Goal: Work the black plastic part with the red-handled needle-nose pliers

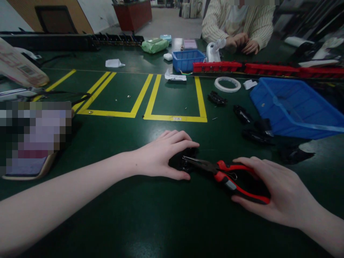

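Note:
My left hand (168, 154) is closed around a small black part (178, 162) on the dark green table, thumb on the near side and fingers on the far side. Much of that part is hidden by the hand. In my right hand (282, 186) is a pair of needle-nose pliers (231, 175) with red and black handles, held around both grips. The handles are spread apart, and a small spring shows between them. The pliers' tips lie over the black part, between my left thumb and index finger; whether they pinch anything is too small to tell.
Several black parts (242, 114) lie beside a large blue bin (298, 107) at right. A white tape roll (227, 84), a small blue basket (188, 60) and a red strip (271, 69) are farther back. A phone (37, 143) rests at left. Another person's hands (243, 43) are across the table.

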`<state>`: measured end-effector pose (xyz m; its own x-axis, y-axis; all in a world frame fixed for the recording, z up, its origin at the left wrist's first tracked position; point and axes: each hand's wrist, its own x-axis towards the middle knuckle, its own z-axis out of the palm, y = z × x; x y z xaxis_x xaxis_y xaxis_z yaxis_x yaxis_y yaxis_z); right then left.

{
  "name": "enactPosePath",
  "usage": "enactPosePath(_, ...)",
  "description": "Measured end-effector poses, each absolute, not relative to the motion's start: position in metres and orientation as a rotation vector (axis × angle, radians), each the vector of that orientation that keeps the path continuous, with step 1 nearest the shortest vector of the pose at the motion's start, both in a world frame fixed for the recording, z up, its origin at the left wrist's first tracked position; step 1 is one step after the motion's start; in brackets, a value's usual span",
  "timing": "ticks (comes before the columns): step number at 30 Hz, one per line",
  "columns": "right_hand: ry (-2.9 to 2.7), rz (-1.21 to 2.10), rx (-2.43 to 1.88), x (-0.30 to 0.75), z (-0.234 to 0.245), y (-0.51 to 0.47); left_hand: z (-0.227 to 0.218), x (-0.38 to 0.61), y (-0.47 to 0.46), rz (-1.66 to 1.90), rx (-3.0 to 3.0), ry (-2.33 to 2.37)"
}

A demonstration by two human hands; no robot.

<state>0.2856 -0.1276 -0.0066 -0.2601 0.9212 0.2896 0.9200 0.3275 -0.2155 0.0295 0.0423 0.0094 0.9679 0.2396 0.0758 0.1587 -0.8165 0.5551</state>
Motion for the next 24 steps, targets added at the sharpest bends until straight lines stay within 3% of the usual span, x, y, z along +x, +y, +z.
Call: enactPosePath(24,-2.333,-0.045,-1.585,0.2885,-0.0053,-0.1232,0.0128,0.0299,0.0417,0.130,2.544,0.319)
